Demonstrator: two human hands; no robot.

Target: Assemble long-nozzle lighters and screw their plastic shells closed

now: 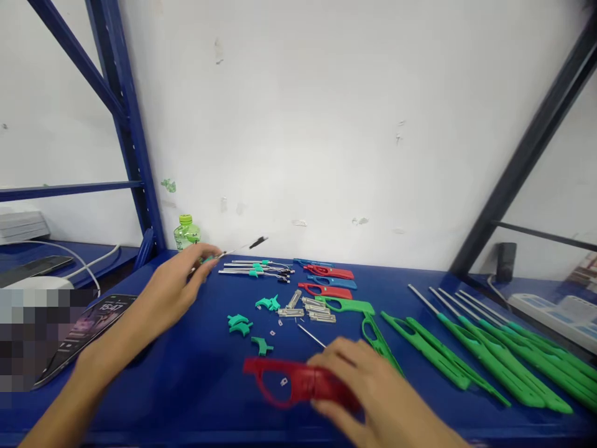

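My left hand (186,280) pinches a thin metal rod assembly (229,251) above the left back of the blue table, and a wire with a black end (259,242) sticks out from it. Held low near the front edge, a red lighter-shaped casing (303,382) is in my right hand (354,386), its trigger loop pointing left. The casing's right end is partly hidden by my fingers. Between the hands lie teal trigger pieces (262,346), clear plastic parts (321,314) and a thin metal rod (311,336).
Similar rod assemblies (254,271) and red and blue casings (329,291) lie at the back. Long green casings (429,348) cover the right side of the table (196,398). A phone (88,330) lies left, and a green bottle (186,233) stands behind my left hand.
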